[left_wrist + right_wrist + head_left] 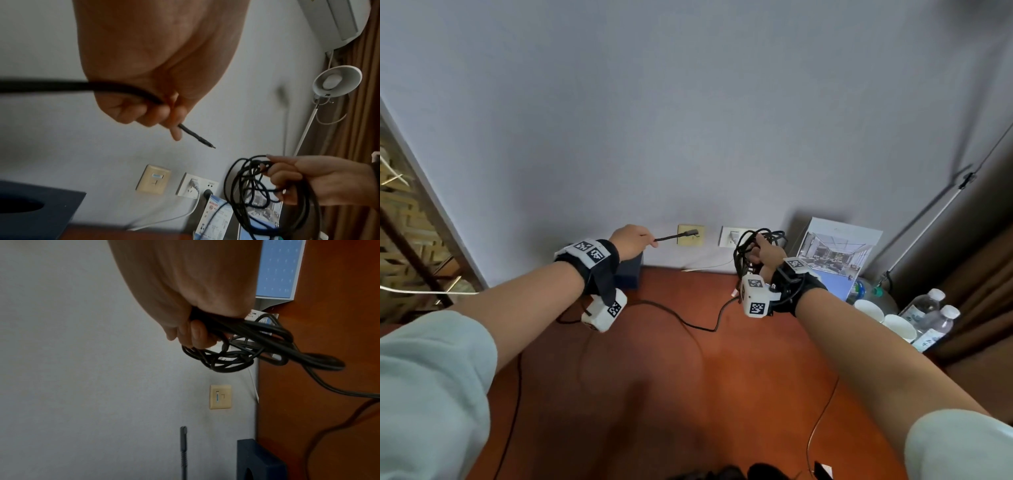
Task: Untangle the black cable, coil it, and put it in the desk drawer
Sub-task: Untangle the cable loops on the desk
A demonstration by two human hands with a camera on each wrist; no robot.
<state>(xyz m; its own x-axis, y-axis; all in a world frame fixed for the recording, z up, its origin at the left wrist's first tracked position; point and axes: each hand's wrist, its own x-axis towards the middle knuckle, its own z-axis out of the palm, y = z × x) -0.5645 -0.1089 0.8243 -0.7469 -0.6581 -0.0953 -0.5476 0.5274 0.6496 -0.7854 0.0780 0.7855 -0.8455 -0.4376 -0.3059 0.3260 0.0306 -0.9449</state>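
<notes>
Right hand [765, 255] grips the coiled cable [758, 245] at far right; left hand [631, 243] pinches its free plug end [690, 234], likely ready to wind the slack lying across the worktop [671, 377].

Black cable [756, 244]; reddish-brown desk [688, 377]; grey wall [688, 120]; beige wall plate [690, 234]; navy box [629, 274].

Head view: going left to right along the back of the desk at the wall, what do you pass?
dark blue box → left hand pinching the black cable's plug end → beige wall plate → white socket → right hand gripping the cable bundle → picture brochure → white cups → water bottles
</notes>
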